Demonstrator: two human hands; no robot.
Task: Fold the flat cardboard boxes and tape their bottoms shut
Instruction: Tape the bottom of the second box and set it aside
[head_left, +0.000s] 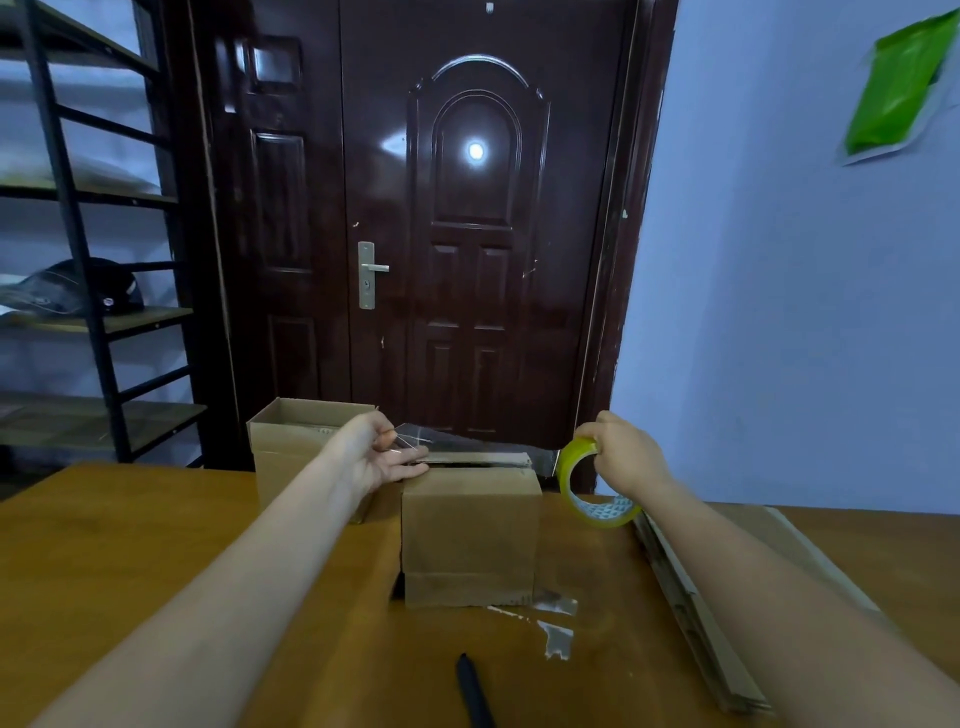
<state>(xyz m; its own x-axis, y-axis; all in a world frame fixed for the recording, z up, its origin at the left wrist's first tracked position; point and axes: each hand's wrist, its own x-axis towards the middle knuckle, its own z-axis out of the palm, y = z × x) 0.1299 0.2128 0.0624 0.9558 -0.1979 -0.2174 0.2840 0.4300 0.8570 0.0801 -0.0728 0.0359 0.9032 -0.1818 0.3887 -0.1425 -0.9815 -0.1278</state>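
**Me:** Both my hands are busy. My left hand (382, 457) pinches the loose end of the clear tape (467, 441). My right hand (621, 452) holds the yellow tape roll (584, 483) with its fingers curled round it. The tape is stretched between them, just over the top of the box (470, 535) in front of me.

**Friend:** Where is that box?

**Me:** It stands on the table (156, 545), in the middle, with its closed flaps facing up. I think that is its bottom. Another box (301, 447) stands behind it on the left, with its top open.

**Friend:** How do you stick the tape well?

**Me:** I think I should keep it tight and straight. Then I should bring it down right along the line where the flaps meet. Then I rub it flat so it has no bumps. If it goes loose, it may twist and stick to itself.

**Friend:** What else is there?

**Me:** Flat cardboard (696, 597) lies on the right, under my arm. Some bits of old tape (556, 634) and a black pen (475, 691) lie near me. A dark door (467, 234) is behind the table, with a shelf (88, 312) to the left and a blue wall (779, 312) to the right.
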